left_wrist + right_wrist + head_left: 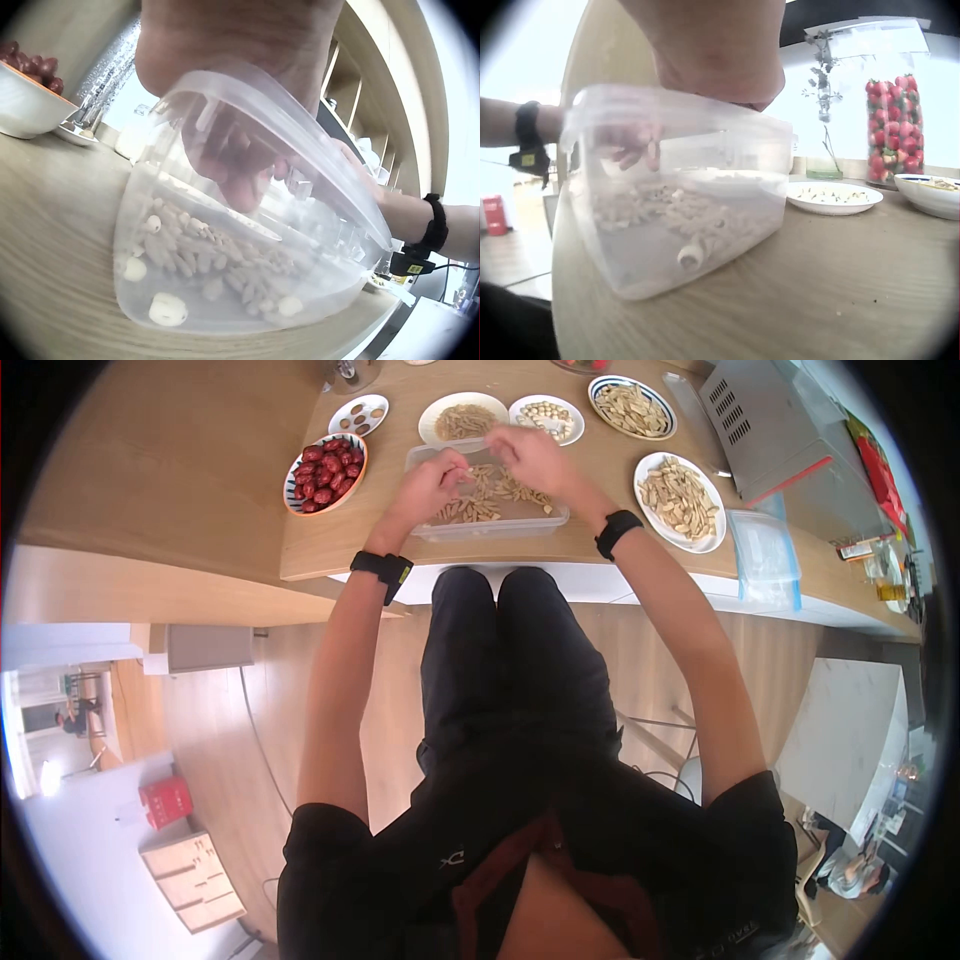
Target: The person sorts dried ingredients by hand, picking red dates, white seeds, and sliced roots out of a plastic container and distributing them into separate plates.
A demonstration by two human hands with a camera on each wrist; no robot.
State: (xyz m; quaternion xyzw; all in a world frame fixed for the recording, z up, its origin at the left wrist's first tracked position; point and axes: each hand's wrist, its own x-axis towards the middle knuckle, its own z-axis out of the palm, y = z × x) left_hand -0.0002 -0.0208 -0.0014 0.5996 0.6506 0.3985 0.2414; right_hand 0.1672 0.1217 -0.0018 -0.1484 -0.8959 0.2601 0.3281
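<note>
A clear plastic container (492, 532) on the wooden table holds pale elongated pieces (470, 511). Several rounder cream pieces (168, 309) show through its wall in the left wrist view. The left hand (432, 488) bends its fingers down over the container's left side; in the right wrist view those fingers (632, 157) hang inside, behind the cloudy wall. Above the far edge is the right hand (535, 462), fingers curled downward, their tips hidden in the right wrist view by the hand itself. Whether either hand pinches a piece cannot be made out.
A bowl of red dates (325, 475) stands left. Behind the container are a small plate (359, 415), a plate of thin pale pieces (466, 422) and one of round pieces (546, 420). Right are two dishes of slices (630, 410) (680, 500), plastic bags (765, 560) and a grey appliance (765, 420).
</note>
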